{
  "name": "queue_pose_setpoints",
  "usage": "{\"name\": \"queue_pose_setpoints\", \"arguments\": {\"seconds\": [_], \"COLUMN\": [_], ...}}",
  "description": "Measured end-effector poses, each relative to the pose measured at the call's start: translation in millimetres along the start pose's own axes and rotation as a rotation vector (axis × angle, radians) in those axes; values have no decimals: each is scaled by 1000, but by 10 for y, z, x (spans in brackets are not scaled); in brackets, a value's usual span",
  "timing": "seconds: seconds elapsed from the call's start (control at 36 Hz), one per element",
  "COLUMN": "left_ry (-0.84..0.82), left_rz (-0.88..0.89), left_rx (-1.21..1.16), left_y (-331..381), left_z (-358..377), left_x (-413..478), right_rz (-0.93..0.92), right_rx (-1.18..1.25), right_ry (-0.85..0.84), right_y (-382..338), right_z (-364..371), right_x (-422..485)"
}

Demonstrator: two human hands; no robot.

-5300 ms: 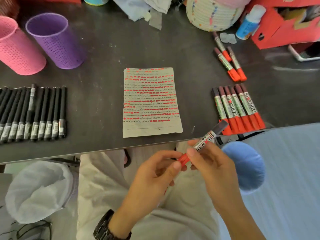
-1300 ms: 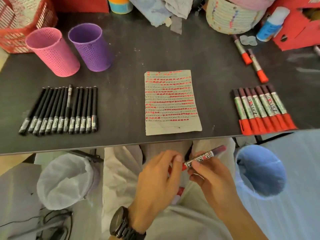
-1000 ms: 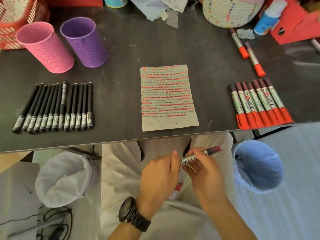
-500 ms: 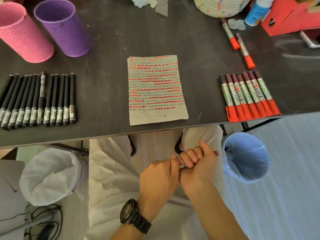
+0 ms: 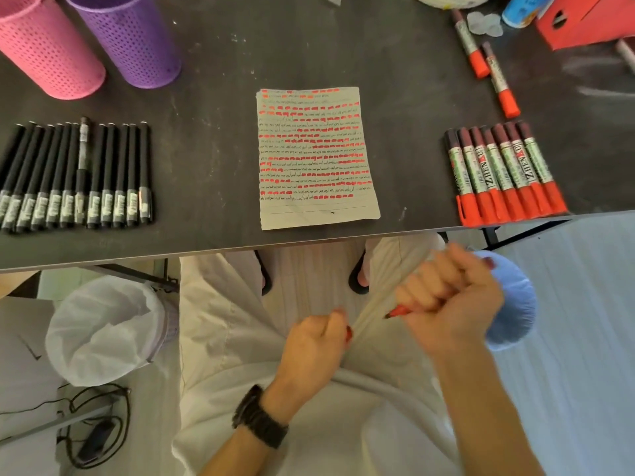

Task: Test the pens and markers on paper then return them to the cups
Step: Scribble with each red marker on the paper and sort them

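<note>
Below the tabletop (image 5: 206, 242) edge, over the lap, the right grip (image 5: 450, 304) is clenched around a marker (image 5: 395, 312), its red tip bared. Just beside it, the left grip (image 5: 316, 341) pinches a red cap (image 5: 347, 333).

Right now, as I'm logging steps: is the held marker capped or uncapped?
Uncapped. The marker in the right hand shows its bare red tip, and the left hand holds a red cap.
</note>
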State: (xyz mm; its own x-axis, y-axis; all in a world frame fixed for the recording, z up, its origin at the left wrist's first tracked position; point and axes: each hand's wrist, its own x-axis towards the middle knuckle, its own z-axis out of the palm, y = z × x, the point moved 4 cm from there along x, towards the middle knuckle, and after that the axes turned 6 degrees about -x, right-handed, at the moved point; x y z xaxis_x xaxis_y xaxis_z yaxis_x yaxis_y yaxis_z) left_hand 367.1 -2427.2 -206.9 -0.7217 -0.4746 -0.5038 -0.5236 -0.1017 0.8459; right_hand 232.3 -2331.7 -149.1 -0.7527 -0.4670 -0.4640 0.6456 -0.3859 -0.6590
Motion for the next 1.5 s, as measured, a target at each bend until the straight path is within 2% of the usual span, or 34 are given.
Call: {"name": "queue_pose_setpoints", "arguments": {"seconds": [0.08,0.17,0.25,0.31,0.39,0.5,0.58,0.75,1.03,1.5], "left_ry": [102,176,194,220,310,489,514,505,633,698], "left_rz": [-43,74,199,284,426,756,961,958,1035,1059], "left_rx": [-59,-105,-139,-66,72,370,519,697,767,768], "left_y": [-134,-48,221,400,639,988,1111,1038,889,857], "left_z": [-309,-491,-528,-526,-511,-460,-369,-236,-204,-189], "left_x": [-65,-92,-94,-80,-58,-56,40,289,439,463], "right_rz": [-128,-180,-209,-251,-249,-257,-268,-463,-672,-744], "right_rx": [-20,6,5,-34,-231,-504,-703,-949,-1069,-1127], "right_ry": [-58,-145,-160,-161,-145,-108,-84,-64,1,33], "right_y": [-449,-613,-612,-618,-644,-692,-675,-649,-516,-476], "right_z": [-40,31,180,281,423,574,689,794,713,678], "right_x": [63,104,139,164,232,361,456,677,820,798]}}
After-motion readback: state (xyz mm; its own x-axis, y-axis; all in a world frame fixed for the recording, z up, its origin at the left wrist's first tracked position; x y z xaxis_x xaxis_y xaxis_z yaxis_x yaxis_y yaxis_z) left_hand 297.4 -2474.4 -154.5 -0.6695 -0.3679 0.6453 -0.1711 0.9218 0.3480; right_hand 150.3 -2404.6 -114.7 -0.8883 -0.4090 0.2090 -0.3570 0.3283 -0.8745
